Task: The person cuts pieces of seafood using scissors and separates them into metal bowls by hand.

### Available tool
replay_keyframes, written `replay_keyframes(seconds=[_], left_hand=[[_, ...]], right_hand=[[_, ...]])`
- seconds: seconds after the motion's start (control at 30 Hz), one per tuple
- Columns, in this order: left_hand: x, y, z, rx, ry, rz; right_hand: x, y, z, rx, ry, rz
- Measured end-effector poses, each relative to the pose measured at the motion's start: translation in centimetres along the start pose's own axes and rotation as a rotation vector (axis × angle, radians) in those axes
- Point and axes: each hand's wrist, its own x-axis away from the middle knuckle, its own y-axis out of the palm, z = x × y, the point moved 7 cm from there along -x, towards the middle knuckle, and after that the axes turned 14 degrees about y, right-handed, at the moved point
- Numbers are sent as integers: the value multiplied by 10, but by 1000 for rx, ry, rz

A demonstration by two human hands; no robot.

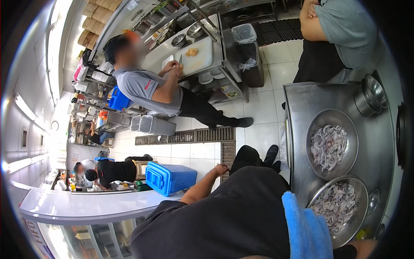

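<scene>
My left hand (222, 169) hangs beside my dark trousers, its fingers curled in and no object showing in it. At the lower right edge only part of my right forearm shows; the hand is out of frame. A blue towel (304, 226) lies over my dark shirt. On the steel table (297, 116) to the right, a large steel bowl (330, 144) holds pale, greyish strips. Close by, a second perforated-looking bowl (340, 207) holds more of these pieces, nearest to my right forearm.
Stacked pots (371, 95) stand on the steel table. A person (151, 90) works with a knife at a cutting board (196, 55). Another person (345, 34) stands with folded arms. A blue bin (170, 178), a bin (251, 64), a white counter (99, 205) and floor grates (185, 137) surround me.
</scene>
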Motion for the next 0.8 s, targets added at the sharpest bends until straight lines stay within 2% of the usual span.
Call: replay_keyframes(seconds=[0.27,0.47,0.57,0.8], left_hand=[[4,-2,12,-39,143,-43],[-10,14,-14,-117,56,-110],[-14,17,-22,-59,68,-66],[-8,15,-21,35,-47,-15]], right_hand=[[0,-1,-3,75,8,-26],[-1,-3,-1,97,20,-6],[5,-2,-8,109,8,9],[2,-2,-6,84,1,1]])
